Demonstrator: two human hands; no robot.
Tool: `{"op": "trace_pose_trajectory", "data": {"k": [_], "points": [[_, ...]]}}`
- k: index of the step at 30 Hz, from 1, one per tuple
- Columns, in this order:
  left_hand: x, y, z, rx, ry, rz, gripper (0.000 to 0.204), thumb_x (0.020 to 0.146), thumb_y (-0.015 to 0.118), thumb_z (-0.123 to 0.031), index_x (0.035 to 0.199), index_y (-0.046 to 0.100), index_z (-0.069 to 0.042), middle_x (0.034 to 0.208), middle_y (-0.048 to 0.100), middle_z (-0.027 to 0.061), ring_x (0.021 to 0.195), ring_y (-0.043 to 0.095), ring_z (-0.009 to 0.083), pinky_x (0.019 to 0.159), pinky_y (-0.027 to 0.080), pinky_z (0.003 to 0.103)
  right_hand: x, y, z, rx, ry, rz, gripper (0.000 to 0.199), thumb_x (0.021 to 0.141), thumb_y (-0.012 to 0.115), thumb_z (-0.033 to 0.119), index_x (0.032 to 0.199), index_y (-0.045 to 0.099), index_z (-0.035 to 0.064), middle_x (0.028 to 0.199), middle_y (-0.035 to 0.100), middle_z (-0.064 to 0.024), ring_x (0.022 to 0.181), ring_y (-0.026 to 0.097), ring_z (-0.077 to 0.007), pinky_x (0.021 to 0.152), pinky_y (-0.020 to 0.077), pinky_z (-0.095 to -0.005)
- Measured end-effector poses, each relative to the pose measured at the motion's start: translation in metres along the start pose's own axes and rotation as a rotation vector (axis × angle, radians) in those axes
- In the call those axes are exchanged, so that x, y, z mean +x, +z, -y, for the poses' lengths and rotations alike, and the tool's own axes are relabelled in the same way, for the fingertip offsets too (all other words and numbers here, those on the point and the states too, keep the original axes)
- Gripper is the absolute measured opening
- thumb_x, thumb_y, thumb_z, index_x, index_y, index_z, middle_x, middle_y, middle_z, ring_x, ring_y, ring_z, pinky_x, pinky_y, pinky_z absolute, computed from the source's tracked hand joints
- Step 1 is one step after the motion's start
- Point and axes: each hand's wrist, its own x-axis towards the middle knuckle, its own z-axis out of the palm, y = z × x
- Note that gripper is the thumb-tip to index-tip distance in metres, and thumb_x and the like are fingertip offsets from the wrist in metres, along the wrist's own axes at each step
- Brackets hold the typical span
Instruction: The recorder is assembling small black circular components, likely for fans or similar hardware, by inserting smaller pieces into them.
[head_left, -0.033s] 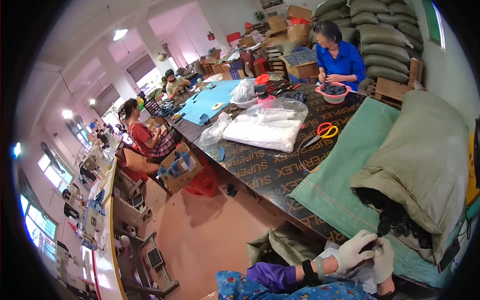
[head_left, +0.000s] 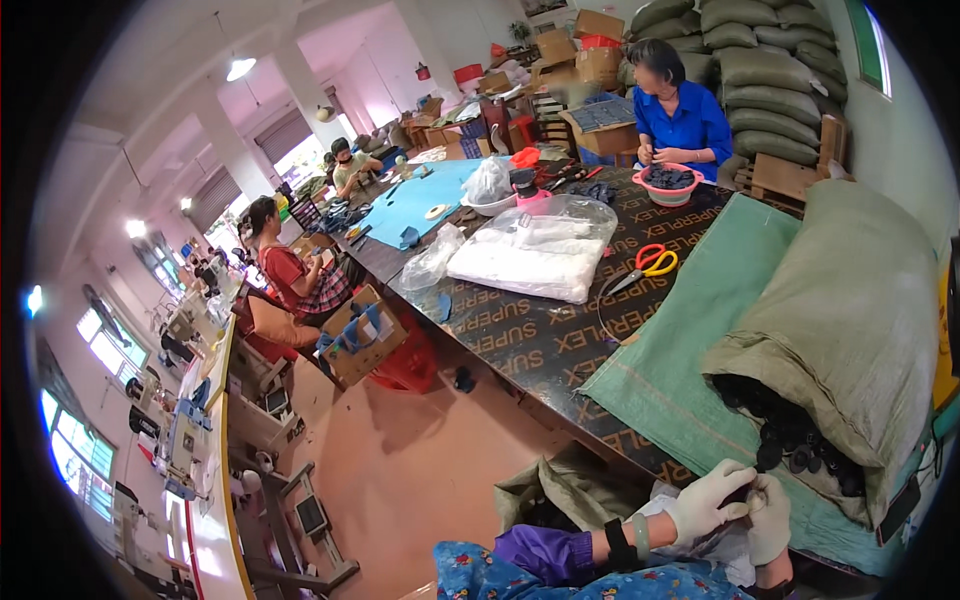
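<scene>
Since left fingers [head_left: 737, 467], right fingers [head_left: 768, 492] (gloved) pinch dark piece [head_left: 740, 493], direction, long axis unclear.

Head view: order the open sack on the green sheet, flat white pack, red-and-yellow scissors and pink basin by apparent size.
1. Open sack
2. White pack
3. Pink basin and scissors: similar spans, so left unranked

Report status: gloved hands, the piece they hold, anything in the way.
Left hand, right hand closed on small dark piece, mostly hidden. Open sack just beyond, dark pieces at its mouth. Scissors farther off, not in the way.
</scene>
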Motion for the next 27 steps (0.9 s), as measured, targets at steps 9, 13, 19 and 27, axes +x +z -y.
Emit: {"op": "trace_pose_trajectory", "data": {"k": [9, 13, 19, 27], "points": [[-0.001, -0.004, 0.012, -0.867, -0.555, 0.163, 0.042, 0.092, 0.057, -0.02, 0.128, 0.045, -0.003, 0.103, 0.056, 0.0068, 0.093, 0.053, 0.0142, 0.082, 0.045, 0.03, -0.004, 0.013, 0.014, -0.213, -0.357, -0.125, 0.044, 0.086, 0.061, 0.045, 0.098, 0.057, 0.0019, 0.089, 0.054, -0.0103, 0.081, 0.055, -0.0211, 0.071, 0.0446, -0.0315], [-0.007, -0.007, 0.014, -0.42, -0.332, 0.096, 0.044, 0.09, 0.06, -0.019, 0.128, 0.045, -0.003, 0.106, 0.054, 0.0071, 0.093, 0.052, 0.0148, 0.083, 0.045, 0.03, -0.006, 0.017, 0.012, -0.259, -0.316, -0.084, 0.049, 0.088, 0.055, 0.05, 0.098, 0.057, 0.0024, 0.089, 0.055, -0.0104, 0.081, 0.056, -0.0206, 0.07, 0.0456, -0.0331], [0.002, -0.007, 0.008, -0.659, -0.508, 0.149, 0.049, 0.087, 0.062, -0.021, 0.129, 0.044, -0.002, 0.114, 0.052, 0.0102, 0.105, 0.051, 0.0189, 0.092, 0.041, 0.031, -0.009, 0.013, -0.001, -0.227, -0.117, -0.105, 0.044, 0.094, 0.047, 0.043, 0.103, 0.054, 0.001, 0.088, 0.057, -0.0102, 0.075, 0.055, -0.0207, 0.068, 0.0435, -0.0333], [-0.007, -0.002, 0.016, -0.57, -0.215, -0.027, 0.042, 0.093, 0.056, -0.028, 0.124, 0.046, -0.002, 0.104, 0.054, 0.006, 0.095, 0.05, 0.0111, 0.085, 0.044, 0.028, -0.01, 0.029, 0.013, -0.387, -0.256, -0.219, 0.034, 0.093, 0.048, 0.034, 0.094, 0.057, 0.0014, 0.077, 0.058, -0.0177, 0.073, 0.059, -0.0339, 0.065, 0.0452, -0.0396]]}}
